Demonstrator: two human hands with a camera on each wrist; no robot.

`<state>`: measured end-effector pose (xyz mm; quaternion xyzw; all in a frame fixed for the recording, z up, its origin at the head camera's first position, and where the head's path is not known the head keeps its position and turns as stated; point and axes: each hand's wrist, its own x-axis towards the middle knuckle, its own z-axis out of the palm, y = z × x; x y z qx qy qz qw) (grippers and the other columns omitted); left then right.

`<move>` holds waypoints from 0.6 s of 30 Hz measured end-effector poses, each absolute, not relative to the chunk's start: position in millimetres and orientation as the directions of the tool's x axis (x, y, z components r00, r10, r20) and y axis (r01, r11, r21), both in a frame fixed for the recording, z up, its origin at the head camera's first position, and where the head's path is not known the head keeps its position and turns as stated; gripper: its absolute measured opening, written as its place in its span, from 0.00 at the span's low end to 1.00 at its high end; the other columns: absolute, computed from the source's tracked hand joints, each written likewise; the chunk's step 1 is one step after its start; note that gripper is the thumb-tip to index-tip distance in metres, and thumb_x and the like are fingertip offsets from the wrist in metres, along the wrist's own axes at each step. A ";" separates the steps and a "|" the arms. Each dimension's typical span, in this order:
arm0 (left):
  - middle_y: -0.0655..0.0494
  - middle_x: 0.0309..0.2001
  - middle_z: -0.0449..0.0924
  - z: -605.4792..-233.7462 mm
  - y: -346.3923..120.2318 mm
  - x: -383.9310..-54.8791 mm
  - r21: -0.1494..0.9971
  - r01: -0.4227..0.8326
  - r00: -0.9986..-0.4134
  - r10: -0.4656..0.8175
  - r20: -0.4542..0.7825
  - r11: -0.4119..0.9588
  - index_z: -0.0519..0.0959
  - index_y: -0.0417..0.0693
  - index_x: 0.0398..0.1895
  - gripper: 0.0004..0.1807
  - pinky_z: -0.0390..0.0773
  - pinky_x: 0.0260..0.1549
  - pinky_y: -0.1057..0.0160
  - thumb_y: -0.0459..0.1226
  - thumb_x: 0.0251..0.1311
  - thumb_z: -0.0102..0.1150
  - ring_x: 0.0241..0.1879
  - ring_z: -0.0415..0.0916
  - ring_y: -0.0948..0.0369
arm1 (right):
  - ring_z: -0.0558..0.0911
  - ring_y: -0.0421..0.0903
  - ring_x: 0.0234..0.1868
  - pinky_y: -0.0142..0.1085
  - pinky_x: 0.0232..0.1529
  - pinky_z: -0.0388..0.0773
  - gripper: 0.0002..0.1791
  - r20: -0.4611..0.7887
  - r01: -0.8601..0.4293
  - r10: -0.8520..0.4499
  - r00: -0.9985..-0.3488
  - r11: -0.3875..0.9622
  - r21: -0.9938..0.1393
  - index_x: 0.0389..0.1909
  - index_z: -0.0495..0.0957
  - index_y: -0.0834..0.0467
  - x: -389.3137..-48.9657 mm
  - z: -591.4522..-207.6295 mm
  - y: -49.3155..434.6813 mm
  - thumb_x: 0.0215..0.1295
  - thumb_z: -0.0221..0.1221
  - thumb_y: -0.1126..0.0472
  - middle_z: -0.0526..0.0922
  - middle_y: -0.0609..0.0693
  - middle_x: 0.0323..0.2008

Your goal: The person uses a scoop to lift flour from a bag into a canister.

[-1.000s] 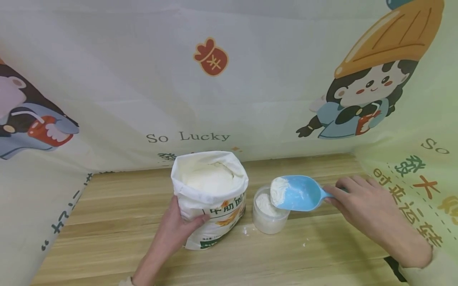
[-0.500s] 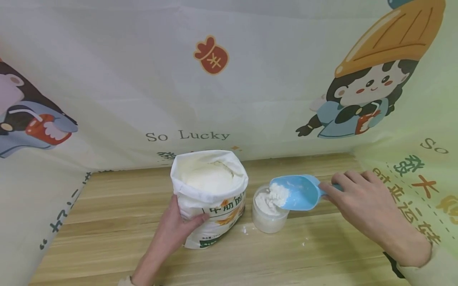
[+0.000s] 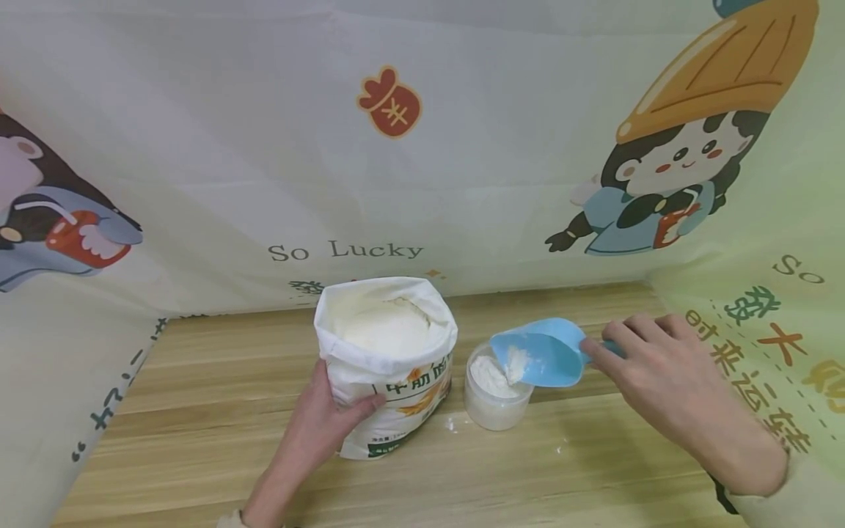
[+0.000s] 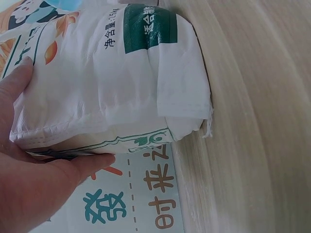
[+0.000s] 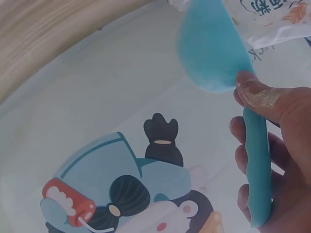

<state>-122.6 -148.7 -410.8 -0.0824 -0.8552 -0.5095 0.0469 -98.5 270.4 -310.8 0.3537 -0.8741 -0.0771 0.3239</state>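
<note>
My left hand (image 3: 333,411) holds the side of a white flour bag (image 3: 412,381), thumb on the printed front and other fingers round the side. The bag stands upright with its top rolled open, white flour (image 3: 383,330) inside. In the left wrist view, the bag's lower end (image 4: 184,73) meets the wooden table. My right hand (image 3: 667,374) grips the handle (image 5: 257,165) of a blue scoop (image 3: 551,359), its thumb dusted with flour. The scoop tilts down over a clear round jar (image 3: 498,411), some flour still at its lip. Flour lies in the jar too.
Flour specks dot the wooden table (image 3: 198,440) near the jar. A printed cloth (image 3: 502,147) with cartoon figures and lettering rises behind the table and along both sides. The jar stands just right of the bag.
The scoop has tipped further towards the jar, and much of its flour has slid off into it. My right hand has rotated with the handle. The left hand and bag stay put.
</note>
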 end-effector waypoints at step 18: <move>0.43 0.62 0.77 -410.4 -148.2 -121.8 0.852 0.165 -0.986 0.068 0.151 0.496 0.60 0.47 0.73 0.49 0.73 0.62 0.38 0.41 0.53 0.81 0.62 0.75 0.44 | 0.79 0.60 0.38 0.51 0.32 0.72 0.19 0.562 -0.573 -0.635 -0.530 0.757 0.315 0.46 0.86 0.57 -106.0 -319.9 273.4 0.71 0.48 0.54 0.82 0.54 0.34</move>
